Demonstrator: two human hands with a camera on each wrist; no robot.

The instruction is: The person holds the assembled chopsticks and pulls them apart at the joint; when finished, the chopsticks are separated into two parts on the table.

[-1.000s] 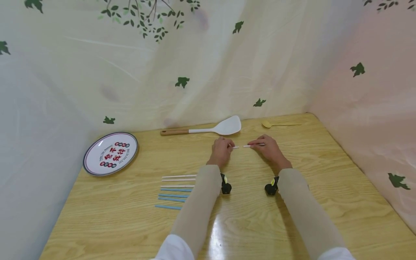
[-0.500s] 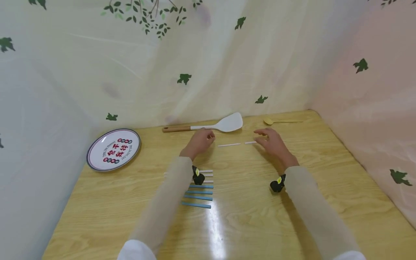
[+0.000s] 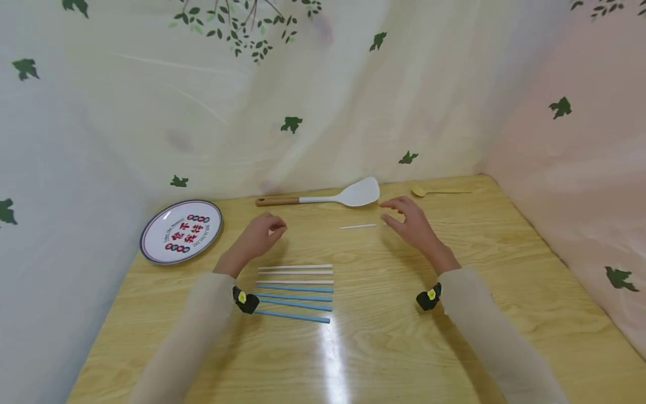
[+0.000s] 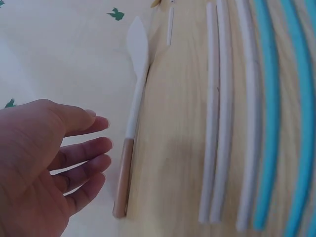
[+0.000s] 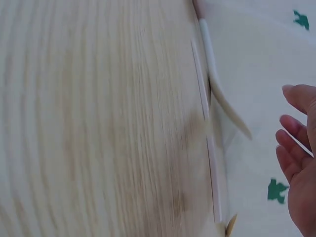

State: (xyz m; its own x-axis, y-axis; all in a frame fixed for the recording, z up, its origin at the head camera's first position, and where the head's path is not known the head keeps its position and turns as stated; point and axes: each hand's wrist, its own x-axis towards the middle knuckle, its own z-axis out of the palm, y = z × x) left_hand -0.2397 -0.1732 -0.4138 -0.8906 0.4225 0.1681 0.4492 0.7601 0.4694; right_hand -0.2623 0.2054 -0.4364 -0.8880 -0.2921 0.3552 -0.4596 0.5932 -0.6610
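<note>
My left hand [image 3: 258, 238] hovers over the table left of the middle, fingers loosely bent and holding nothing. In the left wrist view its fingers stand apart beside the spatula's wooden handle [image 4: 123, 177]. My right hand [image 3: 411, 221] is raised beside a thin white stick [image 3: 357, 226] lying on the table, thumb and fingers parted with nothing between them. The right wrist view shows that white stick [image 5: 199, 79] and a second white stick [image 5: 213, 182] lying end to end in a line; in the head view the second one is mostly hidden by my right hand.
Three pale chopsticks [image 3: 295, 273] and several blue chopsticks [image 3: 298, 297] lie side by side near the middle. A white spatula [image 3: 360, 193] and a yellow spoon [image 3: 419, 192] lie along the back edge. A printed plate [image 3: 156, 241] stands at the left.
Both hands have let go of the white sticks, which now lie on the table. My left hand has moved left and back, uncovering the chopsticks; my right hand has lifted slightly.
</note>
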